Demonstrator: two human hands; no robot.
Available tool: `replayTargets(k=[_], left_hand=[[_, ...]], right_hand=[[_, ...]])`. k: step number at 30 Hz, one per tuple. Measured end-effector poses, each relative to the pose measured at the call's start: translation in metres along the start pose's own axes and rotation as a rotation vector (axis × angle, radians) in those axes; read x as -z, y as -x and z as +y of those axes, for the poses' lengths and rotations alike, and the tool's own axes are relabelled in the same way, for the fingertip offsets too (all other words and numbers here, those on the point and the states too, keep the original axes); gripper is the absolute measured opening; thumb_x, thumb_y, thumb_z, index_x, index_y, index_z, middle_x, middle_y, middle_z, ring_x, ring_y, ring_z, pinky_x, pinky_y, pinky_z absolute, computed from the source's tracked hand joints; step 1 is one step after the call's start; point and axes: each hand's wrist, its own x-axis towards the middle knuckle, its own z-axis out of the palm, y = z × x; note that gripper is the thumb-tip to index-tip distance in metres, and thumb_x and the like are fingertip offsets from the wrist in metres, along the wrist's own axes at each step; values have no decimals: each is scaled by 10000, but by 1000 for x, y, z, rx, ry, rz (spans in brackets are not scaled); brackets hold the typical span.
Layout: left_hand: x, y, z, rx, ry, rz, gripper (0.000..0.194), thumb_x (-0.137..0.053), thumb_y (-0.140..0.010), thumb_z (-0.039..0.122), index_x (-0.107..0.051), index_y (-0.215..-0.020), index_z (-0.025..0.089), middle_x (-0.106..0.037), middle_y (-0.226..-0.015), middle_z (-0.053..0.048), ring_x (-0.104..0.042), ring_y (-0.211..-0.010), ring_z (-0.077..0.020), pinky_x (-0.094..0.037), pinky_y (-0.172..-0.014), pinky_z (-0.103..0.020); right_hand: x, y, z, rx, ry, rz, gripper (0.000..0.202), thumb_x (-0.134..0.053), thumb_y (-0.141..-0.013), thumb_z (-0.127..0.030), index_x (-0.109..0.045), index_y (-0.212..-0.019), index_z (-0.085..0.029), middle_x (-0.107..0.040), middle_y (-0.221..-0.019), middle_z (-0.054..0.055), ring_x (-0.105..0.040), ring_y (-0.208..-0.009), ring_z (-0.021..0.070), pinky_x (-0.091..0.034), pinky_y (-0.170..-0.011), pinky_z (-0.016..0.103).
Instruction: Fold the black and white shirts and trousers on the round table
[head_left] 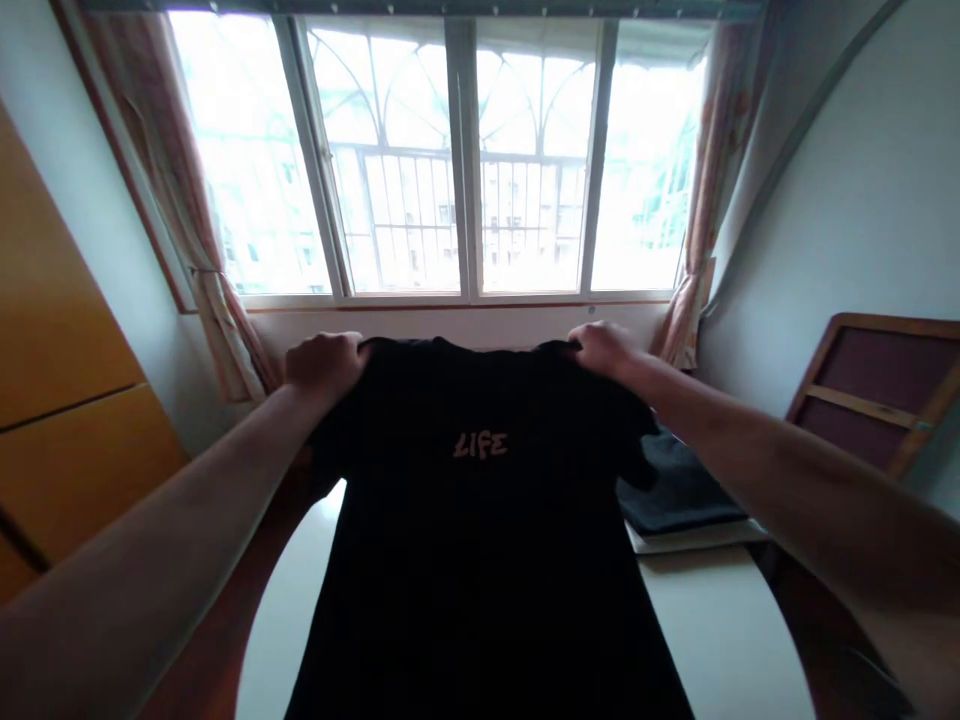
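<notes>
A black short-sleeved T-shirt [484, 540] with small pale lettering on its chest hangs spread out in front of me, between both hands. My left hand [324, 360] is closed on the shirt's shoulder at the left. At the other shoulder, my right hand [604, 350] grips the fabric with its fingers closed. The collar lies between the two hands, and the sleeves droop outside them. The shirt's lower part runs out of the bottom of the view and covers the middle of a white table [724, 620].
Dark folded cloth [679, 485] rests on a pale flat item at the table's right side. A wooden-framed panel [862, 400] leans at the right. Orange cabinets [67, 330] stand at the left. Beyond the table are a window [465, 170] and tied curtains [225, 330].
</notes>
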Motion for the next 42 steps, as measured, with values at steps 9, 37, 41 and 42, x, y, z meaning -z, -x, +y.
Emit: replayTargets(k=[9,37,41,42], left_hand=[[-176,-9,-13,155,-132,-287,422,-481,-948,461,-752,-1087,168,-743,-1141,-206,-692,-1071,-394,-523,-858,-454],[-320,34,21,-72,127,-606,738,-408,-939,656,-406,-1568,269,-303,-1666,-146,-231,-1550,-385,-149,-1198,-691],[-307,41,22,-59,161,-492,656,-419,-975,532,-459,-1533,189,-333,-1651,-181,-266,-1541,-354,-163,-1230,-597],[-301,42,18,-53,172,-445,631,-423,-978,502,-477,-1519,182,-346,-1647,-174,-274,-1539,-338,-161,-1243,-554]], right_hand=[[-192,-30,-54,-34,-77,-338,287,-623,-908,-359,-769,-1128,-247,-745,-1186,124,-703,-1075,276,-531,-853,335],[-317,4,-135,-13,-367,-572,739,-293,-1002,-660,-278,-1626,-264,-151,-1713,111,-79,-1578,373,-9,-1213,669],[-310,10,-136,-27,-359,-481,673,-330,-1025,-572,-328,-1611,-240,-232,-1693,133,-155,-1567,368,-48,-1227,630],[-307,13,-137,-25,-357,-425,647,-356,-1030,-525,-349,-1603,-226,-262,-1682,141,-173,-1564,359,-53,-1235,606]])
